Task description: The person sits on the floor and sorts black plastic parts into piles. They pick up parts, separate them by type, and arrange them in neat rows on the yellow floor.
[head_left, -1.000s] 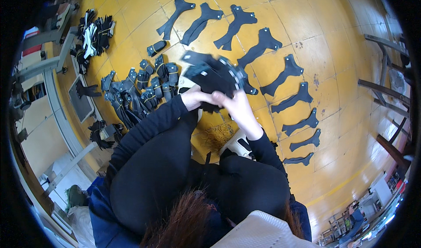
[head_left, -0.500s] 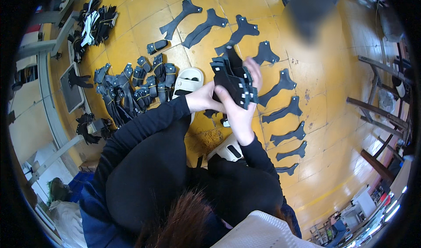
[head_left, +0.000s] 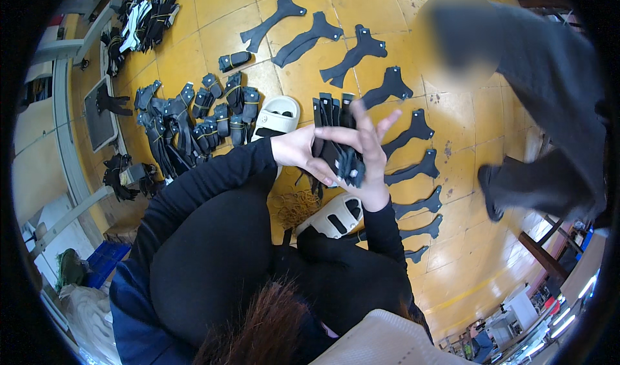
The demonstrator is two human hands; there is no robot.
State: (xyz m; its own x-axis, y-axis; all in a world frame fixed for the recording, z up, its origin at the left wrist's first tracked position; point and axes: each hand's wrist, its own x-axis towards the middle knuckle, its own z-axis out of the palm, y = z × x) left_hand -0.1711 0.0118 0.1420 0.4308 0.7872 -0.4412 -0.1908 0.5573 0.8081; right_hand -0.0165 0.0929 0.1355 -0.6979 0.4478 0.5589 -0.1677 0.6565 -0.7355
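Observation:
A bundle of dark socks point(head_left: 332, 110) with small pale tags is up in front of me, between both hands. My left hand point(head_left: 298, 151) is closed on its left side, the thumb low against it. My right hand point(head_left: 369, 147) is at the bundle's right side, fingers spread and one reaching across the front of it. Whether a rubber band is stretched on those fingers I cannot make out. Beneath the hands lies a tangled heap of yellow rubber bands point(head_left: 294, 209).
Flat dark socks point(head_left: 413, 129) lie spaced out in a curved row. Rolled bundles point(head_left: 206, 131) with yellow bands cluster on the left, near a grey-framed tray point(head_left: 103, 116). My pale clogs point(head_left: 332, 216) are below. Another person point(head_left: 549, 87) stands at the right.
The bundle has turned more upright and moved slightly toward me. My right hand's fingers have spread and come round to its front. The other person has moved farther into view at right.

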